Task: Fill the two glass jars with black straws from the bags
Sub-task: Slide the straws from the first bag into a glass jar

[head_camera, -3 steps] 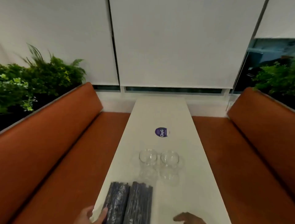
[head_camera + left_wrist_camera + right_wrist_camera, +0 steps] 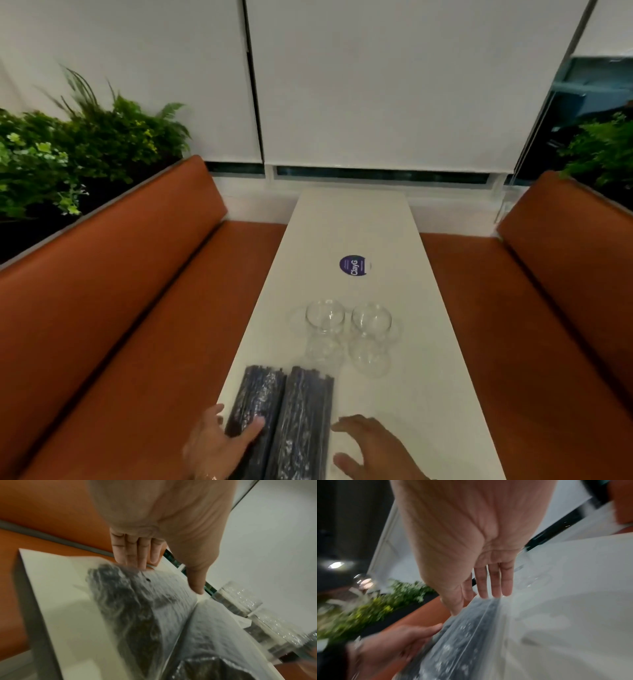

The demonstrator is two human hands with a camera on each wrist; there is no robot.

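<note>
Both hands at the two bags of black straws, near end of the tabletop (image 2: pixel 352 226); jars empty.

Left bag (image 2: pixel 255 399) and right bag (image 2: pixel 301 421) lie side by side, touching, long axis pointing away from the person. Left hand (image 2: pixel 219 442) is at the left bag's near end: thumb lies on top of the bag, the other fingers (image 2: pixel 135 550) are straight and together along its outer left edge, nothing pinched. Right hand (image 2: pixel 373 448) hovers just right of the right bag, fingers (image 2: pixel 494 581) straight and slightly spread, tips near the bag's edge; contact cannot be told from the blur. Left jar (image 2: pixel 324 317) and right jar (image 2: pixel 371 320) stand upright, close together, just beyond the bags' far ends, well apart from both hands. Round purple sticker (image 2: pixel 354 265) sits farther down the tabletop.
</note>
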